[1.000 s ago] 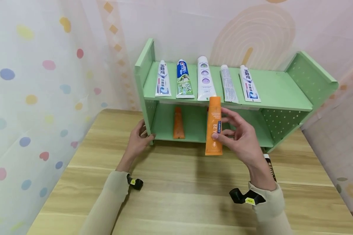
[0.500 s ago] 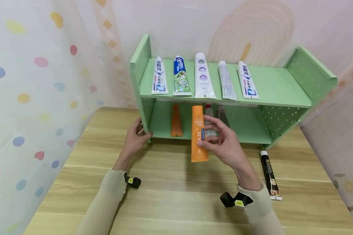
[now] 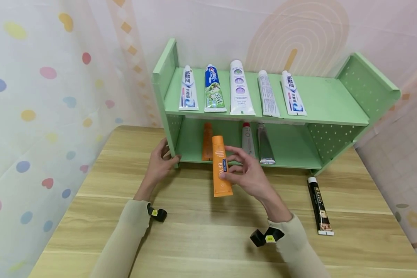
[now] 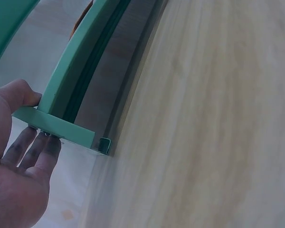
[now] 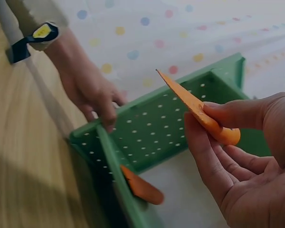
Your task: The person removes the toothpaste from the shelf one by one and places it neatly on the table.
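Note:
My right hand [image 3: 248, 173] pinches an orange toothpaste tube [image 3: 219, 166], cap up, in front of the lower shelf. In the right wrist view the same tube [image 5: 194, 107] shows edge-on between thumb and fingers. My left hand [image 3: 161, 160] grips the left side panel of the green rack [image 3: 166, 100]; in the left wrist view thumb and fingers lie on either side of the panel's edge [image 4: 61, 127]. Behind the held tube, another orange tube [image 3: 207, 141] lies on the lower shelf, partly hidden. Right of it lie a red-capped tube [image 3: 248, 141] and a grey tube [image 3: 265, 144].
Several toothpaste tubes lie in a row on the upper shelf, among them a blue-green one [image 3: 214, 90] and a large white one [image 3: 241, 90]. A black tube [image 3: 319, 206] lies on the wooden table [image 3: 194, 239] at the right. A patterned curtain [image 3: 73, 77] hangs behind.
My right hand has carried the orange tube left and slightly down, uncovering the red-capped and grey tubes and the black one. The left hand keeps its grip; the view has shifted a little.

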`<state>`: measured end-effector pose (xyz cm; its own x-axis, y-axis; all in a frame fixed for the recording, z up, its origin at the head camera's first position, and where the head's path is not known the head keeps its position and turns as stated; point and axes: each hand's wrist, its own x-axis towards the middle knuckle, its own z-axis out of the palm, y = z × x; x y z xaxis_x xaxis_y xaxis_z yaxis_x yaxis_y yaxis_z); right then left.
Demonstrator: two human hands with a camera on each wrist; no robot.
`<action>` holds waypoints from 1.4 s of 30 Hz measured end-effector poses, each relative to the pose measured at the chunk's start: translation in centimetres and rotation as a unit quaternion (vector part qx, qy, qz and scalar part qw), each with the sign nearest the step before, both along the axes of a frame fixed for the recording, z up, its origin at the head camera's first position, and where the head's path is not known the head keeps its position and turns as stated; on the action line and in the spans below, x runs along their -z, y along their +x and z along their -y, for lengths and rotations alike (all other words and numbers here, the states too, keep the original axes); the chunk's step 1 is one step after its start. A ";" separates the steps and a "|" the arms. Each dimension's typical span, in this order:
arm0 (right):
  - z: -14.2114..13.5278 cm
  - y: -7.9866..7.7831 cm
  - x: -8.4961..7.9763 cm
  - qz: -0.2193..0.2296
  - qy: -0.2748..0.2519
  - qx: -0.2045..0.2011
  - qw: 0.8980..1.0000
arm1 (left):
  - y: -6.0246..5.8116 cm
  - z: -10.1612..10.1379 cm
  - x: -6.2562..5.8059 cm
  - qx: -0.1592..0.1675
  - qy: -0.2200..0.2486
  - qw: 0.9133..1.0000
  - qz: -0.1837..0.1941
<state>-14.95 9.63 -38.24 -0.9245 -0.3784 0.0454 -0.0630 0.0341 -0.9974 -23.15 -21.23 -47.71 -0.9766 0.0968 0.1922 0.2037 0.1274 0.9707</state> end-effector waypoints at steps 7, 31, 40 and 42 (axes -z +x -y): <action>1.5 -0.5 1.7 0.029 0.001 -0.009 1.000 | 0.1 0.0 -0.1 0.001 0.002 1.000 0.006; 6.5 -0.1 6.2 0.111 0.035 -0.042 0.992 | 0.0 -0.1 0.2 0.001 0.003 1.000 -0.012; 7.9 0.0 7.9 0.122 0.061 -0.023 0.990 | -0.1 0.0 0.3 0.003 0.001 1.000 -0.013; 8.3 0.1 8.2 0.120 0.069 -0.018 0.990 | 0.0 0.0 0.2 0.003 0.003 1.000 -0.015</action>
